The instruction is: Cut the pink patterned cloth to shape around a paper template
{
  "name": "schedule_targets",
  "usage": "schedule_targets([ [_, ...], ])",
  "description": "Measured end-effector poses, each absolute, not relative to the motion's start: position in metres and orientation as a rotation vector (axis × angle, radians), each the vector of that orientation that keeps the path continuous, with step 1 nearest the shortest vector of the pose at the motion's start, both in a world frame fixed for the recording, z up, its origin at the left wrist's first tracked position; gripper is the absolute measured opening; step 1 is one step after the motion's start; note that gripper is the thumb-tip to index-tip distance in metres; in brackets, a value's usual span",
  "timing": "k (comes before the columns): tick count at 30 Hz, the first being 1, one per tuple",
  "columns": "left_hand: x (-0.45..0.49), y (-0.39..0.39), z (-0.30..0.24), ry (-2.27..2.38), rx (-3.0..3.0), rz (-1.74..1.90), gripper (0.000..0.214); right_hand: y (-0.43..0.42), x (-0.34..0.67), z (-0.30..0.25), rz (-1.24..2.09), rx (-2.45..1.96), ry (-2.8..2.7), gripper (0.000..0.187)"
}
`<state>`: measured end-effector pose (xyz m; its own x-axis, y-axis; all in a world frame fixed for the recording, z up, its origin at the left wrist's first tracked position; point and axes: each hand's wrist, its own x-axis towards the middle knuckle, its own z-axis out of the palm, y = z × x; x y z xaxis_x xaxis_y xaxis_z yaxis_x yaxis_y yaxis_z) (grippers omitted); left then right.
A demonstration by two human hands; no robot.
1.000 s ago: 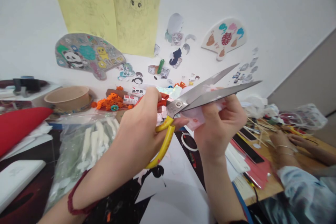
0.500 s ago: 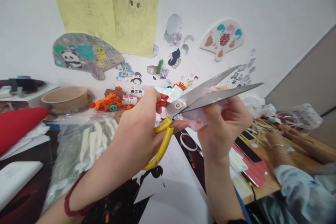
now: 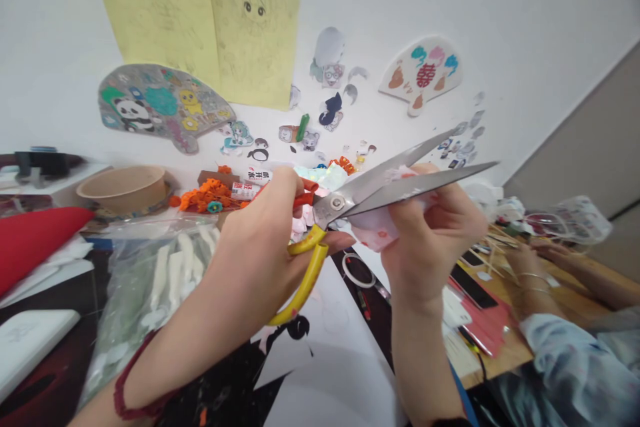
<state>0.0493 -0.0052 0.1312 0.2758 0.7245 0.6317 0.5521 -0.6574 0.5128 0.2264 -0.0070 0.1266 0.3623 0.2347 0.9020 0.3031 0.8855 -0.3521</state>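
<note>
My left hand [image 3: 260, 243], with a dark red cord bracelet at the wrist, is shut on large steel scissors [image 3: 373, 187] with one yellow handle and one red handle. Their long blades stand partly open. My right hand [image 3: 433, 240] pinches a piece of pale pink patterned paper [image 3: 375, 230]. That paper sits between the blades near their middle. Part of it is hidden behind my fingers.
A co-worker's hands [image 3: 535, 267] rest on a wooden table [image 3: 565, 287] at right, among thin sticks and red strips. Left stand a plastic bag of white pieces [image 3: 155, 287], a kraft bowl [image 3: 123, 190], orange paper flowers [image 3: 210, 195] and a red cushion [image 3: 35, 233]. Drawings cover the wall behind.
The scissor blades have narrowed slightly around the paper. My right hand has moved a little lower, and the whole scene has drifted slightly left in view.
</note>
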Motion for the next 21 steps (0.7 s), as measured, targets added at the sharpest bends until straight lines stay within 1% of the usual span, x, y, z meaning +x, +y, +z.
schedule_targets([
  [7,0.0497,-0.0059,0.1285,1.214,2.381,1.334,0.041,-0.0088,0.2276,0.1283,-0.001,-0.478,-1.253,0.011],
  [11,0.0504,-0.0062,0.1288,1.163,2.39,1.368,0.037,-0.0074,0.2269,0.1284,-0.008,-0.446,-1.254,0.015],
  [15,0.0517,-0.0046,0.1284,1.13,2.376,1.412,0.038,-0.006,0.2268,0.1266,0.01,-0.44,-1.254,0.016],
  [21,0.0516,-0.0034,0.1255,1.076,2.369,1.413,0.035,-0.0044,0.2275,0.1243,-0.006,-0.47,-1.232,0.012],
])
